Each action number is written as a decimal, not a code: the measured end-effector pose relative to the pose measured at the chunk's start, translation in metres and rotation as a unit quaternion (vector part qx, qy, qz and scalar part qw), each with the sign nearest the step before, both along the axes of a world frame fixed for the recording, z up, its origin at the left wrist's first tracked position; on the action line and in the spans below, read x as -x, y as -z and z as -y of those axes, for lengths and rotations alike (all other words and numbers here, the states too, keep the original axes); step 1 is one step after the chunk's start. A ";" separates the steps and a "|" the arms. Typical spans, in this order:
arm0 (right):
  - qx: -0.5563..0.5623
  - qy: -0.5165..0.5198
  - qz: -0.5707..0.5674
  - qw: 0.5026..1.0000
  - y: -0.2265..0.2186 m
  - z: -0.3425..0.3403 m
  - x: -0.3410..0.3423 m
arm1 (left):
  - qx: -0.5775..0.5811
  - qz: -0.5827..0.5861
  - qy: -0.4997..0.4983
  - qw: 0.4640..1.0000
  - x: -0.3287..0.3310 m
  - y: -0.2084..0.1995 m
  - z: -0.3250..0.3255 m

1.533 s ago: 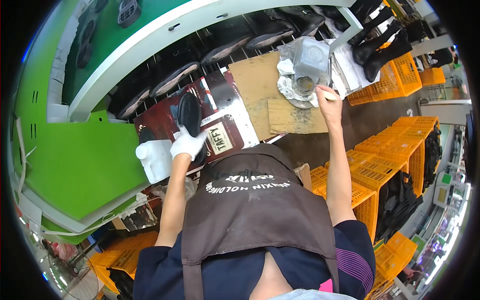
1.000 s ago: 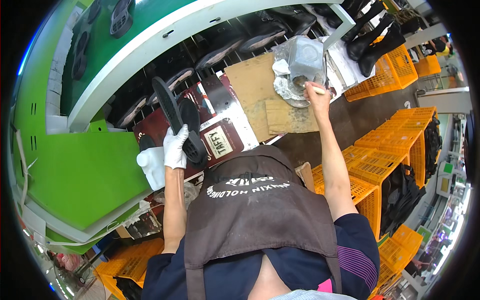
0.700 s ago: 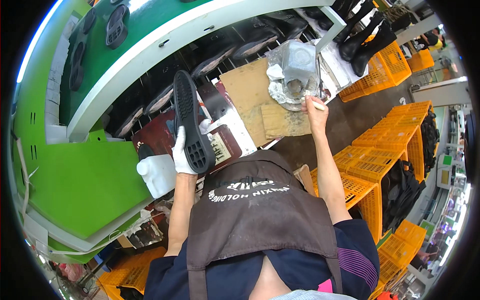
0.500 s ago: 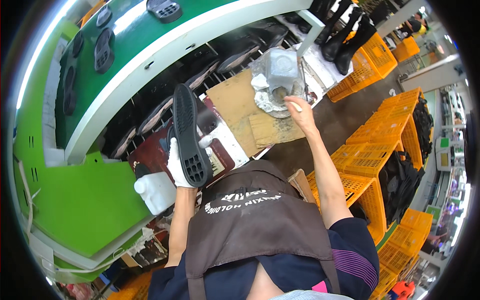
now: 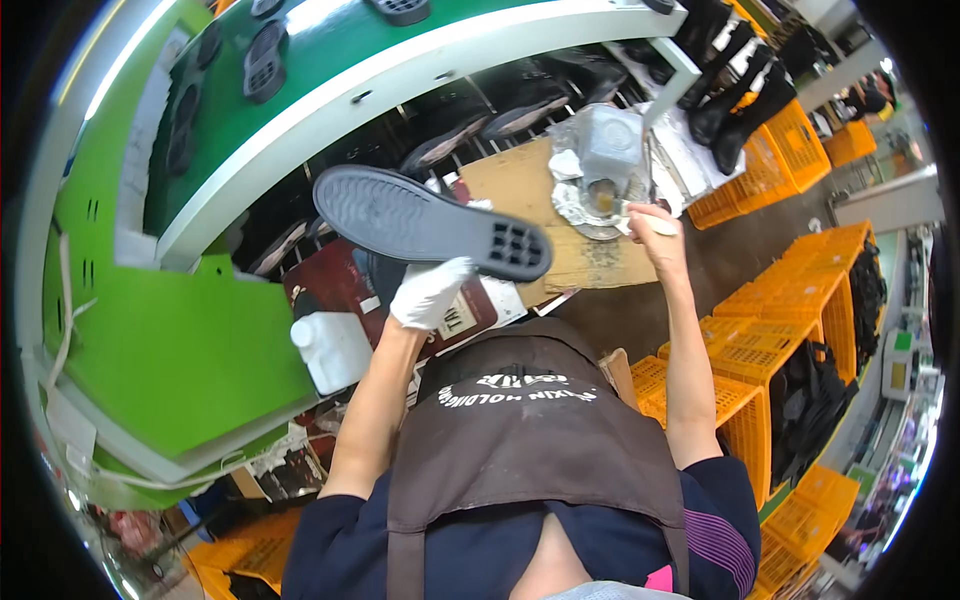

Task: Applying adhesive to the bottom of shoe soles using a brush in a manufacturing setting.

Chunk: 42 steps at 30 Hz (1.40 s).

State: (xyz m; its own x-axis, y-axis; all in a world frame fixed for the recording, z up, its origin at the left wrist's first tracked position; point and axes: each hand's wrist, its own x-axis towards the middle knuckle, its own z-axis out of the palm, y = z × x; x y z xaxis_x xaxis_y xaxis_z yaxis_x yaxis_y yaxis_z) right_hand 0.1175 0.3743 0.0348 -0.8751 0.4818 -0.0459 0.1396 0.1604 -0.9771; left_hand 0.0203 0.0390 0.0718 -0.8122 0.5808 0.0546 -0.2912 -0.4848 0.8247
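Note:
My left hand, in a white glove, grips a black shoe sole from below near its heel end. The sole lies slantwise in the air, its heel, with a grid of square hollows, to the right. My bare right hand is closed around the pale handle of a brush. The brush's tip reaches into a foil-lined dish beside a translucent plastic container. Stained cardboard lies under the dish. Below the sole is a dark red printed box.
A green conveyor belt with several soles runs behind a white rail. A white plastic jug stands by the green machine panel. Black boots stand at the back right. Orange crates are stacked at right.
My left hand has swung the sole from nearly upright to a crosswise slant. The right hand stays by the dish with the brush. The whole view has shifted a little.

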 end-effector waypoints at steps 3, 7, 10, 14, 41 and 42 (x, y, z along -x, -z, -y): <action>0.176 0.079 -0.119 0.974 -0.026 0.029 -0.001 | 0.089 -0.045 -0.043 0.994 -0.008 -0.021 -0.005; 0.189 0.029 -0.248 0.950 -0.078 0.089 -0.014 | 0.144 -0.044 -0.037 0.988 -0.016 -0.018 -0.010; 0.118 0.006 -0.265 0.957 -0.102 0.129 -0.020 | 0.212 -0.211 -0.071 0.951 -0.021 -0.016 -0.013; 0.110 -0.016 -0.234 0.966 -0.108 0.159 -0.014 | 0.272 -0.372 -0.103 0.882 -0.026 -0.001 -0.023; 0.093 -0.032 -0.183 0.978 -0.109 0.183 -0.016 | 0.243 -0.349 -0.083 0.901 -0.048 -0.003 -0.021; 0.100 -0.043 -0.181 0.977 -0.112 0.190 -0.016 | 0.179 -0.229 -0.035 0.956 -0.051 -0.003 -0.022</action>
State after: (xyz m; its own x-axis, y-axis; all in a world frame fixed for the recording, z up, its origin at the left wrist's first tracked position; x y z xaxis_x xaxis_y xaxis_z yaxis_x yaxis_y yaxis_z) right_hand 0.1333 0.1845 0.1467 -0.8887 0.4181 0.1880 -0.2261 -0.0430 -0.9732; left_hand 0.0710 0.0611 0.0744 -0.7883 0.5737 0.2224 0.1637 -0.1529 0.9746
